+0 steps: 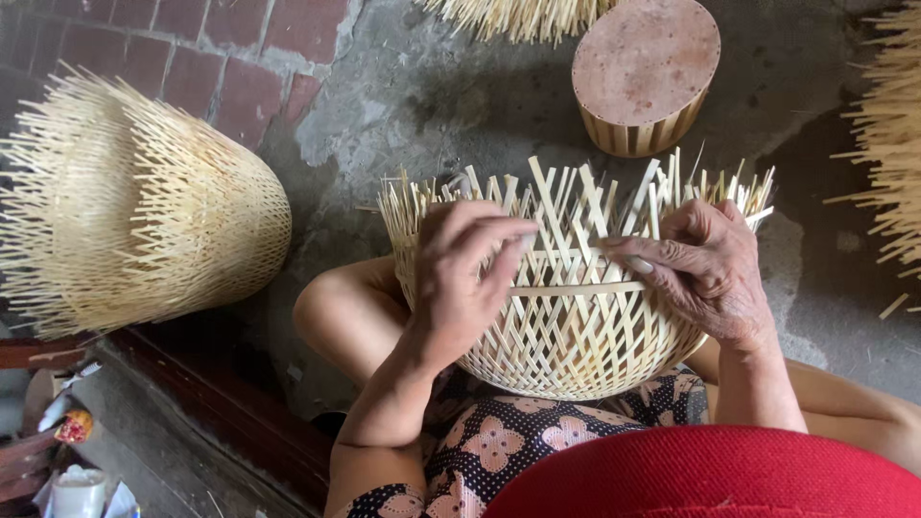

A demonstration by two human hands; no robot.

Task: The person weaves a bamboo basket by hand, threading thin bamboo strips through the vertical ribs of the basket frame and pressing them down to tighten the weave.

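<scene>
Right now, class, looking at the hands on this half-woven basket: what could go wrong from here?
1. The loose upright strips end in thin, sharp-looking tips near the left hand and right hand; they might prick fingers.
2. The horizontal strip may slip out of the weave.
3. The basket rests on the lap and could roll off.
</scene>
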